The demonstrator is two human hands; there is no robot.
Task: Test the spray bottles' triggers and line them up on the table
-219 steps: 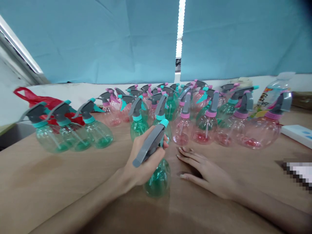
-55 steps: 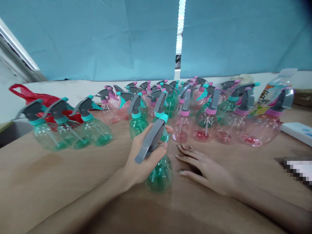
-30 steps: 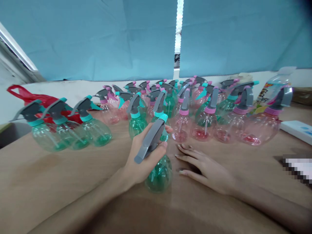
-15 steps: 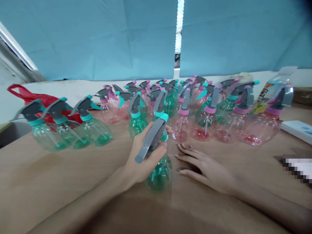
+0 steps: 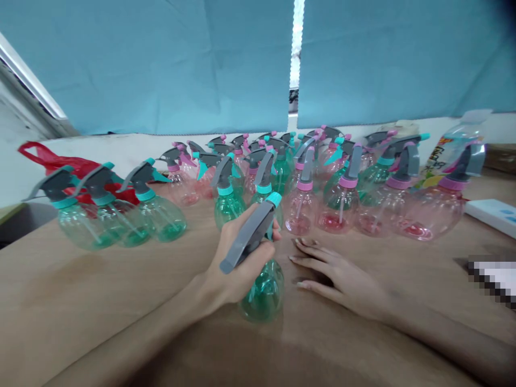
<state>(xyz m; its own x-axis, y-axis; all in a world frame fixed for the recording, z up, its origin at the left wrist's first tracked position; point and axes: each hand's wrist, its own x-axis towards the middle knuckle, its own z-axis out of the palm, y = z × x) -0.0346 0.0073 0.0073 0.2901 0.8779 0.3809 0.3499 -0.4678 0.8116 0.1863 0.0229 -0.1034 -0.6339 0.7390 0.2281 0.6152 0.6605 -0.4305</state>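
Note:
My left hand is wrapped round the neck and trigger of a green spray bottle with a grey head and teal nozzle. The bottle stands close in front of me, its base at or near the wooden table. My right hand rests palm down on the table to the bottle's right, fingers spread, holding nothing. Just beyond my hands stand another green spray bottle and a pink spray bottle. The left fingertips are partly hidden behind the sprayer head.
Several pink and green spray bottles crowd the back of the table. Three green ones, including this green bottle, stand at left before a red plastic bag. At right are a large clear bottle, a white box and a pixelated object.
The held spray bottle's head has shifted slightly down and to the left with my left hand. My right hand stays in place on the table.

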